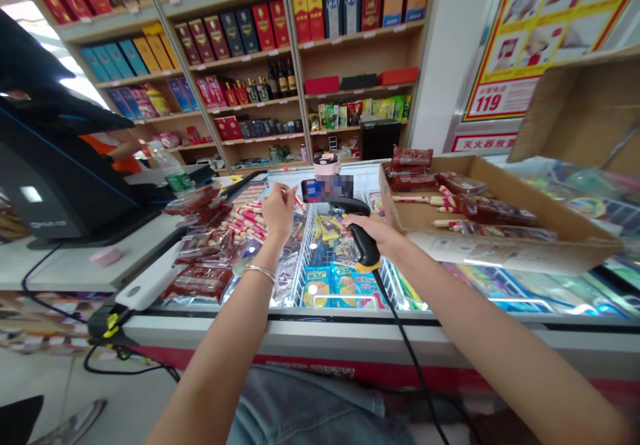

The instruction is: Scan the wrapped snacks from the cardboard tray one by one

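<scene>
My right hand (373, 230) is wrapped round the grip of a black and yellow barcode scanner (366, 248). Its head points left, just in front of a phone (316, 191) with a lit screen. My left hand (279, 210) is closed with bent fingers to the left of the phone; whatever it pinches, if anything, is too small to make out. Beside that hand, a pile of red-and-cream wrapped sausages (247, 222) lies on the glass freezer top. Nearer me are dark red packs (203, 282). Behind the phone stands a pink cup (326, 162).
An open cardboard box (500, 248) with red packs and several sausages rests on the freezer (310, 328) at right. A black checkout terminal (55, 172) stands on the left counter, near a water bottle (173, 168). The scanner cable (407, 345) hangs towards me. Shelves (240, 58) line the back.
</scene>
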The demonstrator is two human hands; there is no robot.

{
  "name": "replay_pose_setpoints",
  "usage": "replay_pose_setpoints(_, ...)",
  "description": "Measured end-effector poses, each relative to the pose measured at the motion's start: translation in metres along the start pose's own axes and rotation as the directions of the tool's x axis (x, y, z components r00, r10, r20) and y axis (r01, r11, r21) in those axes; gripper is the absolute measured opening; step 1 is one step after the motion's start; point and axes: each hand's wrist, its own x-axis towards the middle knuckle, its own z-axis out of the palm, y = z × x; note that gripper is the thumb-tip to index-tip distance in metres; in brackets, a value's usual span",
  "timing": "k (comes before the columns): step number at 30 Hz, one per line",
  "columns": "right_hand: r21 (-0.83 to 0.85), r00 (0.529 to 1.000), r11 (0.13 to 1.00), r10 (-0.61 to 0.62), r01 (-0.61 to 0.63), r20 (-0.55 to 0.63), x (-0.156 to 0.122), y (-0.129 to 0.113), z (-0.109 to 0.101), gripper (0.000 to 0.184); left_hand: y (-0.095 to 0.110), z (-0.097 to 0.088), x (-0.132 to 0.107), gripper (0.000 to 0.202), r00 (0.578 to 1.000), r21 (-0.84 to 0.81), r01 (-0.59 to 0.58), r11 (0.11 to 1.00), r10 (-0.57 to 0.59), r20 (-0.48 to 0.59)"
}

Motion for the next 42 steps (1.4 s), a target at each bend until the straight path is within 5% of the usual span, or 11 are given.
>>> replay_pose_setpoints(18, -0.097, 1.0, 0.995, 0.011, -0.009, 0.013, -0.003, 0.002, 0.0, 0.004, 0.003, -0.007, 0.002, 0.035, 0.992, 0.02, 0.045, 0.999, -0.042, -0.123)
replay_pose_setpoints(27, -0.185, 0.976, 0.982, 0.077, -0.039, 0.203, -0.008, 0.002, 0.001, 0.017, -0.01, -0.009, 0.007, 0.032, 0.976, 0.069, 0.176, 0.982, -0.165, -0.143)
replay_pose_setpoints(34, -0.158, 0.973, 0.987, 0.072, -0.038, 0.22, -0.011, 0.0, 0.001, 0.024, -0.012, -0.008, 0.005, 0.021, 0.981, 0.113, 0.189, 0.976, -0.181, -0.073)
replay_pose_setpoints(42, -0.178, 0.976, 0.983, 0.083, -0.046, 0.204, -0.011, -0.001, 0.001, 0.025, -0.013, -0.009, 0.006, 0.024, 0.965, 0.118, 0.238, 0.964, -0.221, -0.139)
